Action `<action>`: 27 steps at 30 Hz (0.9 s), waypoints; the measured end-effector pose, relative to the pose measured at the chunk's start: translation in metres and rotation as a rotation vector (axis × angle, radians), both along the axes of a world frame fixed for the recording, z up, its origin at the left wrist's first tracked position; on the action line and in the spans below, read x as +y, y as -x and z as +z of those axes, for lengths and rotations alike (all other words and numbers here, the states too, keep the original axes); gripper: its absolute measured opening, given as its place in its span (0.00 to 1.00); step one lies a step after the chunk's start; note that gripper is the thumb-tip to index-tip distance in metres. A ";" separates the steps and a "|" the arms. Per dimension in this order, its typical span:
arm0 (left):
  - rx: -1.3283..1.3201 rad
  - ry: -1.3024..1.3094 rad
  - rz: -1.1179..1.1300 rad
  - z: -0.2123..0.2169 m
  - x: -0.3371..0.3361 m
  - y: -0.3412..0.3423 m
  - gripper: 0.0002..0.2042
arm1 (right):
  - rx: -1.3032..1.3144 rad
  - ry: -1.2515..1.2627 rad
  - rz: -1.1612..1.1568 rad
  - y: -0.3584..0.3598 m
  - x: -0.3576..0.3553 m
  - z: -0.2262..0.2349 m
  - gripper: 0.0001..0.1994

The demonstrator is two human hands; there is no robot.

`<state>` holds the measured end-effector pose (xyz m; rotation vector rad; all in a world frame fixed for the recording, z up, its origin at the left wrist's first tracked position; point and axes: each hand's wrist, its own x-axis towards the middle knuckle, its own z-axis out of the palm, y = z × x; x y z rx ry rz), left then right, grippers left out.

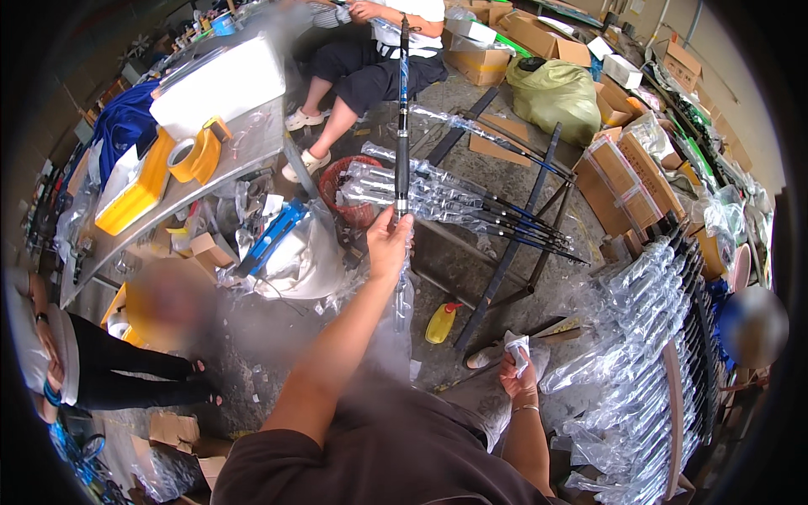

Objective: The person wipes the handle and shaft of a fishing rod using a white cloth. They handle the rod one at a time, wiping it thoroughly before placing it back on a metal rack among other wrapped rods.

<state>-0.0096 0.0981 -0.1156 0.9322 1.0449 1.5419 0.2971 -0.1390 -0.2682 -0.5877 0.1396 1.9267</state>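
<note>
A dark fishing rod (403, 126) with blue markings stands upright in front of me. Its handle is gripped by my left hand (388, 242), fingers closed around it. Clear plastic (403, 307) hangs below that hand. Lower right, my right hand (518, 376) is closed on a crumpled white cloth (516, 349) and stays apart from the rod. Beyond my left hand, several plastic-sleeved rods (454, 198) lie across a dark metal stand (505, 261). Many more sleeved rods (631, 370) are lined up on my right.
A red basket (328, 187) and a yellow bottle (441, 323) are on the floor. Left stands a table (202, 189) with tape rolls and a white foam box (220, 84). One person (370, 71) sits ahead; another (126, 353) stands at left. Cartons (631, 177) crowd the right.
</note>
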 end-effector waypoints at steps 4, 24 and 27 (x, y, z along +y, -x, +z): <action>-0.023 0.055 0.005 -0.003 -0.003 0.000 0.17 | -0.018 0.078 -0.067 0.000 0.008 -0.012 0.16; -0.049 0.042 -0.028 0.015 -0.004 -0.024 0.11 | -0.002 0.033 -0.101 0.012 0.011 0.002 0.12; -0.022 0.084 -0.088 0.031 -0.012 -0.033 0.09 | 0.006 0.003 -0.088 0.010 0.010 0.000 0.12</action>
